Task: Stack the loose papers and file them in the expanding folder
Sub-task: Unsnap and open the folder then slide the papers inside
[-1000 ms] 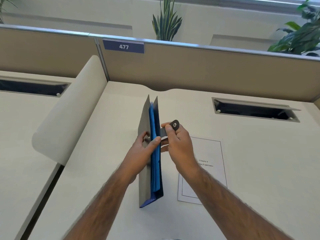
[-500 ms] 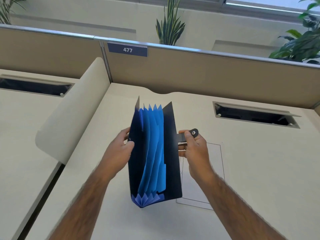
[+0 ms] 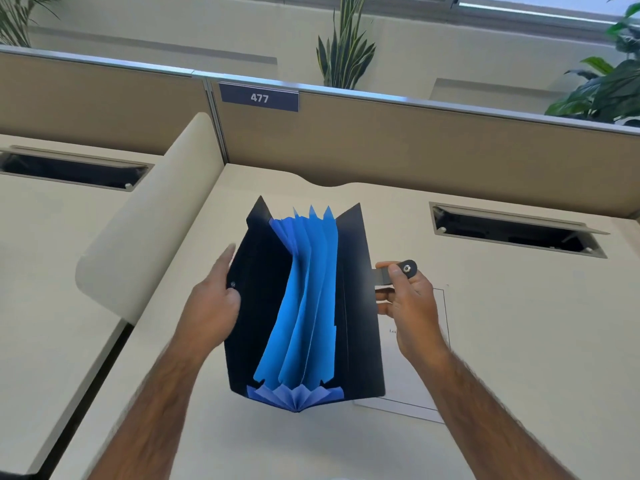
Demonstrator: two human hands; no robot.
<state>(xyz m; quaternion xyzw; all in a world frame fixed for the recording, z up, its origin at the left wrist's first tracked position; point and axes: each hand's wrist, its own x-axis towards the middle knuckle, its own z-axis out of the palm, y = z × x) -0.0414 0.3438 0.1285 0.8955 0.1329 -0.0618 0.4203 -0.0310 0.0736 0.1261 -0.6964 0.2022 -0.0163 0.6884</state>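
The expanding folder has dark covers and several bright blue accordion pockets, and it is spread wide open above the desk. My left hand holds its left cover, thumb on the inside near a snap stud. My right hand pinches the folder's grey snap strap on the right cover. A stack of white printed papers lies flat on the desk under and right of the folder, mostly hidden by it and by my right hand.
The beige desk has a cable slot at the back right. A curved side divider stands on the left, with a tan partition wall marked 477 behind. Plants rise beyond the wall.
The folder went from nearly shut to spread wide: my left hand pulled its cover left and my right hand drew the strap side right. The pockets now fan open.
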